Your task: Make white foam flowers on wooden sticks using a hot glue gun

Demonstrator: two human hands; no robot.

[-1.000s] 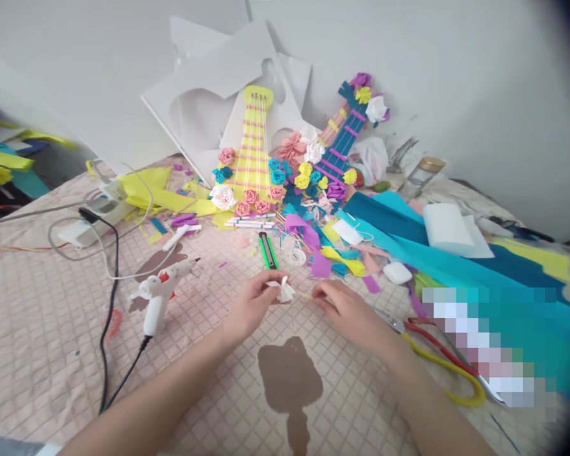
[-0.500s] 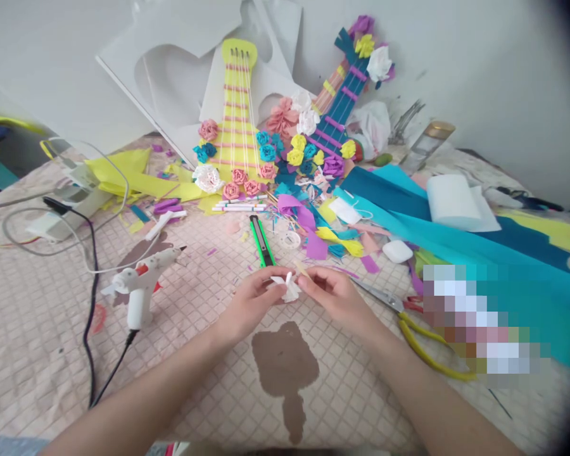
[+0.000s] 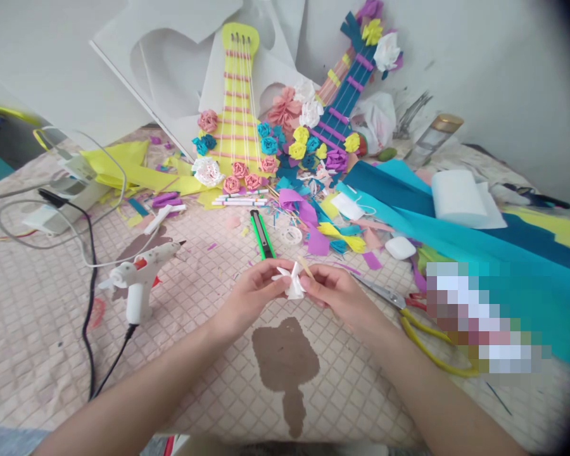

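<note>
Between my hands is a small white paper flower (image 3: pixel 295 286) with pointed, folded petals. My left hand (image 3: pixel 261 288) pinches it from the left with thumb and fingers. My right hand (image 3: pixel 331 286) is closed round a thin wooden stick (image 3: pixel 306 266), whose pale tip sticks up past the fingers. The right fingertips touch or nearly touch the flower's right side; exactly where, I cannot tell. Just beyond my hands lies a green utility knife (image 3: pixel 262 234). Large scissors (image 3: pixel 425 326) with yellow handles lie right of my right hand.
A white hot glue gun (image 3: pixel 140 278) with black cord stands at left, near a power strip (image 3: pixel 59 206). At the back lean a yellow paper guitar (image 3: pixel 240 107) and a blue one (image 3: pixel 344 104) with paper flowers. Teal crepe paper (image 3: pixel 408 218) and a white paper roll (image 3: pixel 460 199) lie at right.
The flower has turned slightly between my fingers, one petal now pointing up. The stick's tip stands a little higher. My view has shifted slightly; both hands keep their hold.
</note>
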